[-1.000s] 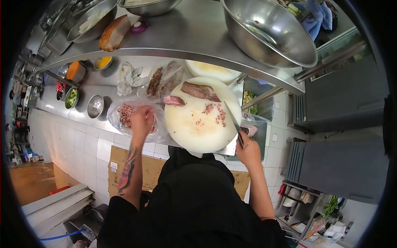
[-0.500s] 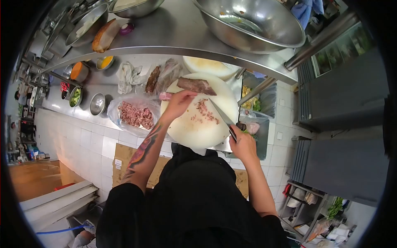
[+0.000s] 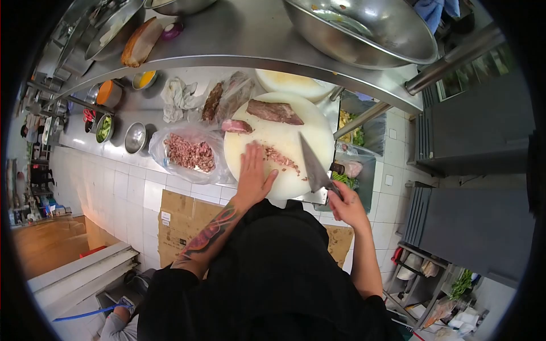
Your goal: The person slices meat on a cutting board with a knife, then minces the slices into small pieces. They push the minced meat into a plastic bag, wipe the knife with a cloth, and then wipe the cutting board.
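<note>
On a round white cutting board (image 3: 261, 182) my left hand (image 3: 253, 175) lies with its fingers stretched out, beside a strip of chopped meat (image 3: 282, 159). My right hand (image 3: 348, 206) is closed round the handle of a kitchen knife (image 3: 313, 165), its broad blade over the board's right side, pointing away from me. Toward the back of the board rests a long dark piece of meat (image 3: 275, 112), with a smaller pink piece of meat (image 3: 236, 126) to its left. A clear plastic bag (image 3: 165, 166) full of diced meat (image 3: 189, 152) sits left of the board.
Overhead, a steel shelf (image 3: 239, 48) carries a large metal bowl (image 3: 392, 42). At left stand a small steel bowl (image 3: 135, 138) and a crumpled white cloth (image 3: 177, 99). Grey bins (image 3: 368, 165) are right of the board. A person's arm (image 3: 116, 324) shows at lower left.
My left hand has come off the pink meat toward me and now lies flat by the chopped bits. The knife has shifted right, its blade now turned flatter to view.
</note>
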The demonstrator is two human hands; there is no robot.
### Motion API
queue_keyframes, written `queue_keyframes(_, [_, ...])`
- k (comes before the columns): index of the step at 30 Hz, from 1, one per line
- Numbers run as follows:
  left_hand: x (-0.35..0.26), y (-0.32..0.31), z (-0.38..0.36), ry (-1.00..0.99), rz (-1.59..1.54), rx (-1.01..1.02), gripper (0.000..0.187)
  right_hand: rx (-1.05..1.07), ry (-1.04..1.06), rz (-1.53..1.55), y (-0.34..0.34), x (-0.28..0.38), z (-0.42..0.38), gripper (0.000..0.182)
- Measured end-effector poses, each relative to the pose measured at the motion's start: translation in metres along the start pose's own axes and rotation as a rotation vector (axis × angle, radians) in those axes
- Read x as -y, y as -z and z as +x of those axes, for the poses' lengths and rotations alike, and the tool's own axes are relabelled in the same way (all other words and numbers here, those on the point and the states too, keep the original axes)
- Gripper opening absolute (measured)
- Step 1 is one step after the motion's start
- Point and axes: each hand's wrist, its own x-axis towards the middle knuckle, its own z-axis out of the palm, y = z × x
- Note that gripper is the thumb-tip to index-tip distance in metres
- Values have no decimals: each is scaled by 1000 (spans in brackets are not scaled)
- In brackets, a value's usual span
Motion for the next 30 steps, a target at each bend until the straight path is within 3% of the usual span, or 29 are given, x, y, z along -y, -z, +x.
queue_keyframes(1, [0, -1, 9, 4, -4, 0, 86, 62, -308, 273, 9, -1, -7, 26])
queue_keyframes(7, [22, -2, 63, -144, -82, 116, 73, -21, -410, 537, -6, -58, -40, 24])
queue_keyframes(13, [-6, -19, 61, -229, -209, 184, 69, -43, -388, 521, -95, -21, -13, 21])
queue_keyframes(18, [-23, -32, 60, -148, -391, 66, 61, -60, -314, 448, -154, 6, 28, 19])
queue_keyframes(20, [-20, -20, 63, -65, -565, 1, 56, 20, -250, 474, -167, 22, 38, 18])
queue_keyframes(26, [55, 76, 48, -119, -451, -385, 55, 366, -22, 149, -194, 88, 51, 32])
queue_keyframes(28, [89, 101, 41, 210, -459, -648, 57, 444, -21, 50, -202, 113, 59, 41])
queue_keyframes(30, [147, 92, 33, 281, -622, -821, 68, 446, -33, 118, -203, 110, 61, 43])
